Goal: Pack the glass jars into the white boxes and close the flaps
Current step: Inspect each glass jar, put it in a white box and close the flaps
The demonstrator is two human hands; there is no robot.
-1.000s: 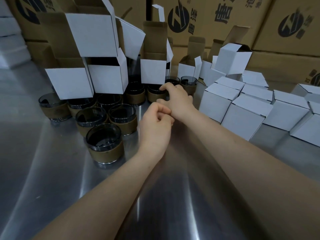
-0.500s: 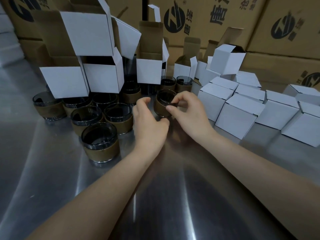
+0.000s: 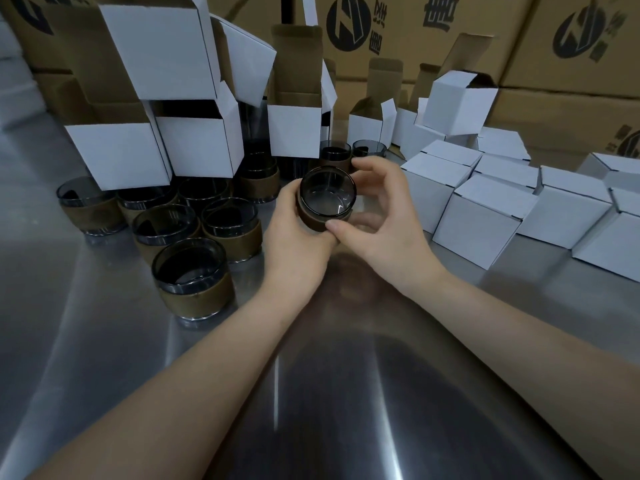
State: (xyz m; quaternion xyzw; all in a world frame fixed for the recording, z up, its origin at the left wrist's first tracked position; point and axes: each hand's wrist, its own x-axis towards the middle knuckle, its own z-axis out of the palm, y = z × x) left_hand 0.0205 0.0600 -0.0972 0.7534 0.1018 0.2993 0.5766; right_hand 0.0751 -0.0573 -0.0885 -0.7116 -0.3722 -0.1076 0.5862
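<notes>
A dark glass jar (image 3: 327,199) with a brown band is held above the steel table, tilted with its mouth toward me. My left hand (image 3: 294,237) grips its left side and underside. My right hand (image 3: 377,216) holds the right side, thumb on the brown band, fingers curled round the rim. Several more jars (image 3: 190,271) stand on the table at the left. Open white boxes (image 3: 121,157) with raised flaps are stacked behind them. Closed white boxes (image 3: 481,216) sit in rows at the right.
The steel table (image 3: 329,393) stretches toward me below my forearms. Large brown cartons (image 3: 571,43) with black logos form a wall at the back. Two more jars (image 3: 369,148) stand just behind my right hand.
My right hand picked a jar from the back row and brought it toward me. My left hand opened and took hold of it; the jar is now higher and tilted.
</notes>
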